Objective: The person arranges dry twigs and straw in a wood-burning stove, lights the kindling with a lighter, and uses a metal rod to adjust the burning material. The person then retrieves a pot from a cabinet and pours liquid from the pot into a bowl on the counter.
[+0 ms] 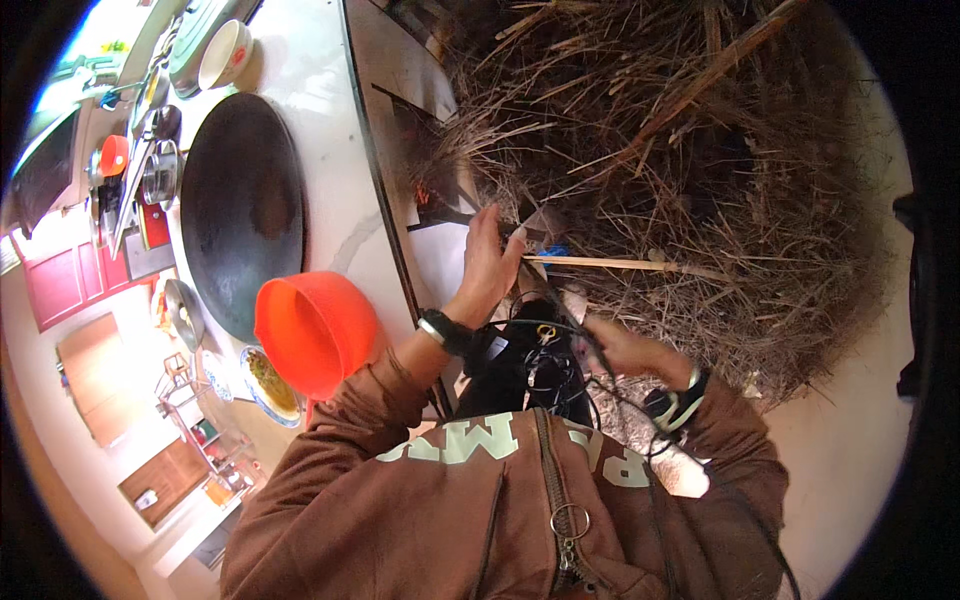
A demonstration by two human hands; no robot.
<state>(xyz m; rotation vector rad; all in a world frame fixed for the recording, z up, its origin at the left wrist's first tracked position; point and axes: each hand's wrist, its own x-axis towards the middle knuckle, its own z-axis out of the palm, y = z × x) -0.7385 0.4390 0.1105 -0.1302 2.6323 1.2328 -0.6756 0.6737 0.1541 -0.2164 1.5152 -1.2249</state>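
Observation:
My left hand (491,259) is stretched out at the side of the stove, in front of its firebox opening (424,196), where some orange glow shows. Its fingertips are at thin dry twigs, but whether they grip any cannot be told. A pale stick (600,262) runs from beside my left fingers to the brushwood pile (750,225). Lower and to the right, my right hand (619,346) is near my lap, its fingers partly hidden by black cables. What it may hold is not visible. A blue scrap (553,255) lies by the twigs.
On the white-tiled stovetop (330,150) sit a large dark round lid or pan (244,217), an orange plastic bowl (315,330), a plate of food (271,386) and a white bowl (225,56). A long thick stalk (712,75) lies across the pile. Black cables hang before my lap.

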